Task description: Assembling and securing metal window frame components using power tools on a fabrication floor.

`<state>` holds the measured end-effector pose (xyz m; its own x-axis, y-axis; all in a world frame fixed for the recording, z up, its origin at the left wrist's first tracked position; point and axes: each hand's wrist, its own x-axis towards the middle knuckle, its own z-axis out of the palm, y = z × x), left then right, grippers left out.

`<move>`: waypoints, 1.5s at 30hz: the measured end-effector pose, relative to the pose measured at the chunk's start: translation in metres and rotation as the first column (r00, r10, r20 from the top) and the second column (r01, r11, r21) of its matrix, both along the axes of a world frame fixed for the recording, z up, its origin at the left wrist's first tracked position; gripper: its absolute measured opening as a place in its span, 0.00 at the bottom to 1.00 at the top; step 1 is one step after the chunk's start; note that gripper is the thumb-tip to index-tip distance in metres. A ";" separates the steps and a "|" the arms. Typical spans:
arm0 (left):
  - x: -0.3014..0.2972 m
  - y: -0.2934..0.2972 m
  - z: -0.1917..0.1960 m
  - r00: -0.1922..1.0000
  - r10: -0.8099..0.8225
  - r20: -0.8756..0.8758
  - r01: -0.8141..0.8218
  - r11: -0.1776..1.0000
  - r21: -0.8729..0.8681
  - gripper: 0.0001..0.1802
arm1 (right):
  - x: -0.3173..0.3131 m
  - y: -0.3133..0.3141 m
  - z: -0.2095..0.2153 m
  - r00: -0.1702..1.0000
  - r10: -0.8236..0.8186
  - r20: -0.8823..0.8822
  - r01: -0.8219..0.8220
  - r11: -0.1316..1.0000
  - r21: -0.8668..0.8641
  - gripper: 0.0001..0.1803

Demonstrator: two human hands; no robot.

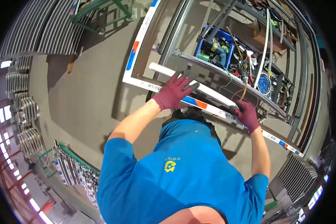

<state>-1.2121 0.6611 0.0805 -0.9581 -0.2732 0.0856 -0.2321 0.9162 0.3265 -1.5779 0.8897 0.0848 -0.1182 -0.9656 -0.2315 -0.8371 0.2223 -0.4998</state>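
Note:
A narrow white strip (216, 94) lies at a slant just beyond the near bar of a large metal frame (135, 80), which is wrapped in printed white, blue and orange film. My left hand (174, 91), in a maroon glove with dark fingertips, rests flat across the strip with its fingers spread. At the strip's right end, my right hand (247, 115) in a matching glove has its fingers curled over it, close to the near bar. What lies under the right fingers is hidden.
Inside the frame's outline, a metal rail (235, 71) runs before a blue crate (220, 41) of power tools. Beside it are a tub of blue pieces (264, 83) and loose hardware. Stacked metal profiles (44, 28) stand far left; a green rack (44, 164) is at lower left.

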 end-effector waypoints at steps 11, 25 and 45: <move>0.023 0.004 -0.024 0.986 0.063 0.157 -0.051 0.996 -0.077 0.47 | 0.068 -0.044 -0.008 0.969 0.095 0.226 -0.123 0.986 0.113 0.31; 0.030 -0.027 -0.040 0.998 -0.047 0.040 0.051 0.993 -0.106 0.32 | 0.100 -0.026 -0.014 0.891 0.262 -0.370 -0.266 0.963 0.040 0.42; -0.060 0.013 -0.012 0.975 -0.096 0.202 0.053 0.977 0.209 0.43 | -0.116 -0.065 -0.089 0.910 -0.357 0.210 0.303 0.919 0.251 0.34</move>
